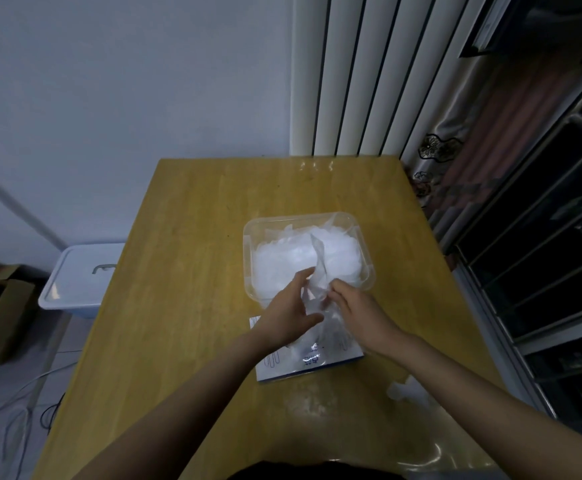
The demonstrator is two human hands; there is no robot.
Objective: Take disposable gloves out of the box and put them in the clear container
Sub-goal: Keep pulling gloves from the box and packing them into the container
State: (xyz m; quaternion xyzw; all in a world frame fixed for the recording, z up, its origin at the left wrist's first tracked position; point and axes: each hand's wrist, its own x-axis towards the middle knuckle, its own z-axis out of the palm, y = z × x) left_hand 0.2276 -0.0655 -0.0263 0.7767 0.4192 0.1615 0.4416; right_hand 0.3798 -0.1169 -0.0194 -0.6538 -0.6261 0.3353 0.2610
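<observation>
A bunch of gloves (pixel 314 289) was held by both hands above the gap between the box (pixel 346 356) and the clear container (pixel 248 244), so the transfer step was judged to be in hand. The container, heaped with gloves, was set toward the right edge of the table (pixel 185 271); the box lay flat just beside it, on the near side. The left hand (pixel 288 306) was curved round the bunch, thumb beneath. The right hand (pixel 360 311) was clamped on it, fingers curled. Next, the bunch would need carrying forward over the rim and releasing, perhaps pressing down. A stray glove (pixel 404 391) lay near the right edge.
</observation>
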